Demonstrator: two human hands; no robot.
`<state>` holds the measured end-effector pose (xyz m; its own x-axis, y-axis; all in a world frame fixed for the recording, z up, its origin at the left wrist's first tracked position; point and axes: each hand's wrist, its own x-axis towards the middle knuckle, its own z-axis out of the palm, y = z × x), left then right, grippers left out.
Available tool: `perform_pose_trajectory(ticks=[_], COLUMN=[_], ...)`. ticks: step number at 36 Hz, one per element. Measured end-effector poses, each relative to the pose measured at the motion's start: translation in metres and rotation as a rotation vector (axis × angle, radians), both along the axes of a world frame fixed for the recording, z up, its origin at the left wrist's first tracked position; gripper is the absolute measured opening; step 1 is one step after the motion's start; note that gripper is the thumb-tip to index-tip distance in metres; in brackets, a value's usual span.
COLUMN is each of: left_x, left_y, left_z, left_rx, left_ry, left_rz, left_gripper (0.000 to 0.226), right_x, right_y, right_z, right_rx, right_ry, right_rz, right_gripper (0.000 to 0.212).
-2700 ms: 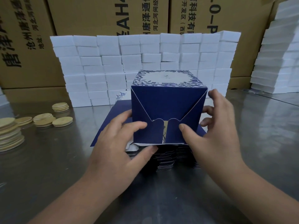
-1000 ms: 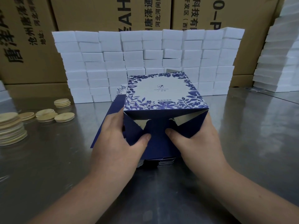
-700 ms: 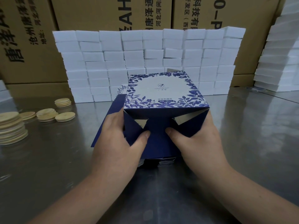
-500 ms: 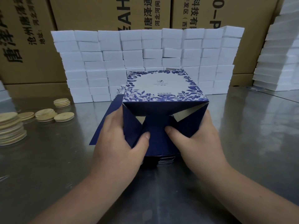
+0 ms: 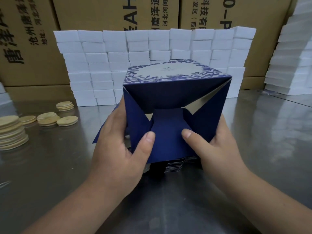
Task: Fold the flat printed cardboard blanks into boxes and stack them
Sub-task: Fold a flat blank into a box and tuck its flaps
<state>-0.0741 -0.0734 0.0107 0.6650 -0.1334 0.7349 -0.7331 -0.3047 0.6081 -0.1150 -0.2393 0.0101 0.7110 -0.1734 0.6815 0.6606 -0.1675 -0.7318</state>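
**Head view: two hands fold a blue box**

Both hands hold a dark blue cardboard box (image 5: 172, 98) with a white flowery top. The left hand (image 5: 121, 149) grips its left side and the right hand (image 5: 217, 149) grips its right side. Both thumbs press the near flaps. Just under the thumbs, a stack of flat blue printed blanks (image 5: 175, 164) lies on the shiny metal table (image 5: 50, 166). Past the fingertips stands a wall of white blocks (image 5: 94, 65). Left of the left fingers (image 5: 118, 114) lie round wooden discs (image 5: 49, 119).

This is looking like a packing workshop or storeroom: big printed shipping cartons (image 5: 101, 12) are standing behind, and white blocks (image 5: 152, 48), wooden discs (image 5: 11, 130) and flat blanks (image 5: 174, 166) are lying stacked on a steel desk (image 5: 50, 166).
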Motion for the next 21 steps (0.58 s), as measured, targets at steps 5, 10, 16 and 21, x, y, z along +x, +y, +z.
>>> perform_pose_trajectory(ticks=[5, 10, 16, 21], left_x=[0.001, -0.0046, -0.0053, -0.0076], left_y=[0.0, -0.0005, -0.0014, -0.003], left_z=[-0.0029, -0.0039, -0.005, -0.0023], left_rx=[0.063, 0.098, 0.149, 0.242], left_ry=[0.003, 0.063, 0.099, 0.046], left_rz=[-0.032, -0.038, -0.008, -0.025], left_gripper=[0.077, 0.091, 0.098, 0.099], right_x=[0.0021, 0.0004, -0.001, 0.0015], right_y=[-0.0009, -0.0002, 0.0012, -0.0024], right_z=[-0.0039, -0.0013, -0.0008, -0.0006], right_rx=[-0.001, 0.01, 0.135, 0.153], right_ry=[0.044, 0.023, 0.051, 0.079], right_rz=[-0.049, -0.057, -0.02, -0.182], right_gripper=[0.069, 0.066, 0.027, 0.026])
